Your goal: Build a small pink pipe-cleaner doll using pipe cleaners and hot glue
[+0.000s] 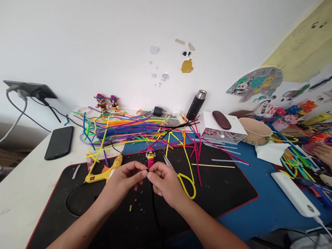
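Observation:
My left hand [126, 178] and my right hand [164, 180] meet over the black mat [207, 200]. Their fingertips pinch a small black piece [147, 169], mostly hidden by the fingers. Just beyond it lies a little figure [150, 157] with a yellow face and magenta body, its lower end covered by my hands. Scissors with yellow handles [190, 190] rest right of my right hand, partly behind it. A yellow hot glue gun [103, 174] lies beside my left hand. Below my hands a black cord [154, 214] runs down the mat.
Colourful pipe cleaners [129, 128] are heaped along the wall. Two finished-looking figures [101, 102] stand behind them. A phone [59, 142] lies left; a black flask [196, 105], white box [225, 128] and power strip [295, 193] are right. Another person's hand [323, 152] shows at the right edge.

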A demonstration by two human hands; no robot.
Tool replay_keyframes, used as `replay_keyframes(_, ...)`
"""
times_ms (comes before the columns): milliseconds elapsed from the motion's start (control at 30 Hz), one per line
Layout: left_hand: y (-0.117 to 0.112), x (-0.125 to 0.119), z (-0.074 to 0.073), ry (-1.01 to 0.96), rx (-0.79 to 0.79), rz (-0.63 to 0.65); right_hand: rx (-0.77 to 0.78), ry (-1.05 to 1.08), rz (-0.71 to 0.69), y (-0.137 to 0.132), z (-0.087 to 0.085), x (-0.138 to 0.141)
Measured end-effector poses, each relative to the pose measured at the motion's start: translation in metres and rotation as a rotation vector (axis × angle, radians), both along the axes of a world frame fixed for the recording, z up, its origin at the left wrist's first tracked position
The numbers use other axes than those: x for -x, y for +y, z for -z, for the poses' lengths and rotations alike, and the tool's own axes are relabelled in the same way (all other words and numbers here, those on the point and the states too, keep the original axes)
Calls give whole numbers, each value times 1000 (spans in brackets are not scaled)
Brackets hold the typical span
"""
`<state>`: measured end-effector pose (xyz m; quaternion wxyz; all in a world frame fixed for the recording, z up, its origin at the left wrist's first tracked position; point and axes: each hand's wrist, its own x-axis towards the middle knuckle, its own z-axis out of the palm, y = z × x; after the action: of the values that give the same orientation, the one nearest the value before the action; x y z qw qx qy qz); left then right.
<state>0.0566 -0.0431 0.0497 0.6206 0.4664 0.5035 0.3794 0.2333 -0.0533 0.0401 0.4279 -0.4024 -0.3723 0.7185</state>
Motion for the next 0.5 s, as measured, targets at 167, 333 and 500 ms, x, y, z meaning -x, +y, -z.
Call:
replay_keyframes(167, -1, 2, 3, 16, 2, 2, 25, 35, 4, -1, 2, 3)
replay_keyframes(333, -3, 4, 5, -28, 35, -25, 28, 55, -9, -2, 0, 4)
replay_keyframes(500, -3, 3, 4, -95, 65, -50, 43, 73, -4, -2, 0, 2)
